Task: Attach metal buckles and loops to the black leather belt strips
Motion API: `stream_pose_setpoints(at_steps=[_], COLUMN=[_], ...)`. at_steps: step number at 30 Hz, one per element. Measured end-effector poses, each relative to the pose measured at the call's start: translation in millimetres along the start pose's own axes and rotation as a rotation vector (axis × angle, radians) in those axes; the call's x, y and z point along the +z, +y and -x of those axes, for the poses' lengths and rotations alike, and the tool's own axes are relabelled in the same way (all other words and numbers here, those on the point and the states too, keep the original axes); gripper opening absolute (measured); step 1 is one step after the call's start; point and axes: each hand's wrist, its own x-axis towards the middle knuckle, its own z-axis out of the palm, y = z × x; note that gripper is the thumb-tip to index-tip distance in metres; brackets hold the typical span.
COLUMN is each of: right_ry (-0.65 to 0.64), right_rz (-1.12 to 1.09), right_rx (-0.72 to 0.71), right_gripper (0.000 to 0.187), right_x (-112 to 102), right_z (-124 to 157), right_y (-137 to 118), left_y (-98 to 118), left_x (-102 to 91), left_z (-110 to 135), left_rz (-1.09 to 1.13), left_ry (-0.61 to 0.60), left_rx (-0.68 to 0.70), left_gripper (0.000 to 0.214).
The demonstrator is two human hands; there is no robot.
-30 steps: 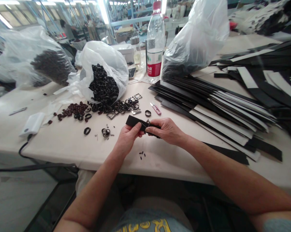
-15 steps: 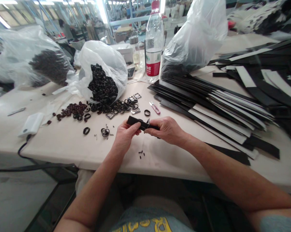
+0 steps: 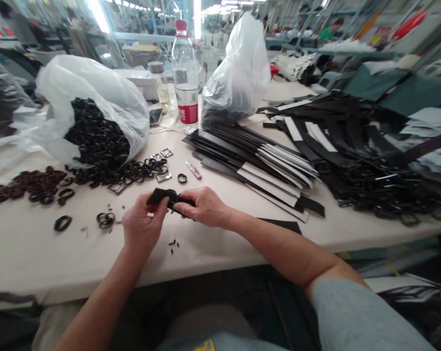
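Observation:
Between both hands is a black belt (image 3: 157, 196), its short end sticking up past my left hand (image 3: 143, 222). The fingers and thumb of that hand pinch it. My right hand (image 3: 206, 207) is closed around the part nearer the buckle, and a bit of metal shows between the hands. Much of the belt is covered by my fingers. A single black belt loop (image 3: 182, 179) and small pink-handled thread snips (image 3: 193, 170) lie just beyond the hands. Several tiny dark pins (image 3: 173, 245) lie on the table in front of me.
A plastic bag (image 3: 132, 97) spills black loops leftward of centre, beside brown loops (image 3: 37, 183) and metal buckles (image 3: 164, 176). A water bottle (image 3: 186, 83) stands behind. Stacked black strips (image 3: 220, 146) and a heap of buckled belts (image 3: 385, 190) lie to the right.
The view has swung to the right, bringing the heap of buckled belts into sight. Both hands still hold the belt, with the grip little changed.

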Motion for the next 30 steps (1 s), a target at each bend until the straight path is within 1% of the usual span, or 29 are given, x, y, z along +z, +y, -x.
stream_pose_setpoints(at_steps=[2,3,4,5,7,8,9,11,12,13,14,15,17,18,19,21,22,24,26,27,28,30], right_ry=[0.027,0.042,0.059,0.075,0.092,0.095,0.096,0.089,0.079,0.061,0.035,0.002,-0.064,-0.087,-0.103,-0.106,-0.098,-0.092,-0.081,-0.041,0.030,0.215], right_rz=[0.004,0.010,0.019,0.030,0.065,0.089,0.113,0.167,0.192,0.214,0.236,0.257,0.288,0.295,0.297,0.305,0.314,0.340,0.313,0.269,0.209,0.063], right_rx=[0.019,0.022,0.025,0.027,0.023,0.016,0.010,0.006,0.004,-0.004,-0.024,-0.055,-0.115,-0.131,-0.137,-0.123,-0.113,-0.100,-0.094,-0.106,-0.136,-0.260], right_gripper=[0.022,0.023,0.024,0.024,0.025,0.024,0.023,0.021,0.020,0.018,0.017,0.015,0.014,0.014,0.014,0.018,0.021,0.028,0.028,0.026,0.024,0.021], right_x=[0.8,0.4,-0.6,-2.0,-5.1,-6.5,-7.7,-9.6,-10.3,-10.9,-11.5,-12.0,-13.1,-13.8,-14.4,-15.5,-15.9,-15.9,-15.7,-15.8,-16.2,-17.6], right_z=[0.0,-0.1,-0.1,-0.2,-0.2,-0.1,-0.1,-0.2,-0.3,-0.5,-0.6,-0.8,-0.9,-1.0,-1.2,-1.6,-2.0,-2.7,-2.8,-2.3,-1.2,2.6], right_y=[1.0,1.5,1.9,2.1,1.8,1.4,0.9,0.2,0.1,0.2,0.5,1.0,2.3,3.2,4.3,7.0,8.6,11.4,12.4,11.6,9.8,3.6], left_y=[2.0,2.5,2.5,2.2,0.7,0.0,-0.6,-1.2,-1.2,-1.4,-1.7,-2.5,-5.6,-7.7,-10.1,-14.7,-16.5,-18.3,-16.7,-14.6,-11.9,-6.1], left_x=[-2.3,-3.2,-4.0,-4.6,-5.0,-4.7,-4.1,-1.8,-0.3,1.4,3.0,4.4,5.9,6.0,5.5,3.2,1.5,-2.3,-5.5,-6.5,-6.9,-6.6], left_z=[3.0,3.8,3.9,3.3,0.6,-1.0,-2.3,-3.2,-2.7,-1.7,-0.7,0.2,0.4,-0.6,-2.2,-6.5,-8.8,-12.8,-15.2,-16.0,-16.6,-17.6], left_rz=[-0.042,-0.002,0.077,0.192,0.462,0.567,0.625,0.620,0.602,0.598,0.611,0.636,0.672,0.681,0.695,0.725,0.726,0.688,0.640,0.638,0.661,0.775], left_ry=[-0.009,-0.029,-0.055,-0.082,-0.148,-0.167,-0.185,-0.225,-0.247,-0.279,-0.330,-0.396,-0.522,-0.569,-0.591,-0.576,-0.564,-0.565,-0.579,-0.567,-0.542,-0.442], left_rx=[0.070,0.081,0.062,0.017,-0.128,-0.213,-0.291,-0.394,-0.419,-0.431,-0.438,-0.454,-0.519,-0.554,-0.578,-0.597,-0.599,-0.599,-0.588,-0.579,-0.571,-0.592], left_gripper=[0.021,0.022,0.024,0.028,0.046,0.053,0.055,0.043,0.042,0.051,0.062,0.068,0.066,0.064,0.063,0.058,0.052,0.040,0.037,0.038,0.038,0.036])
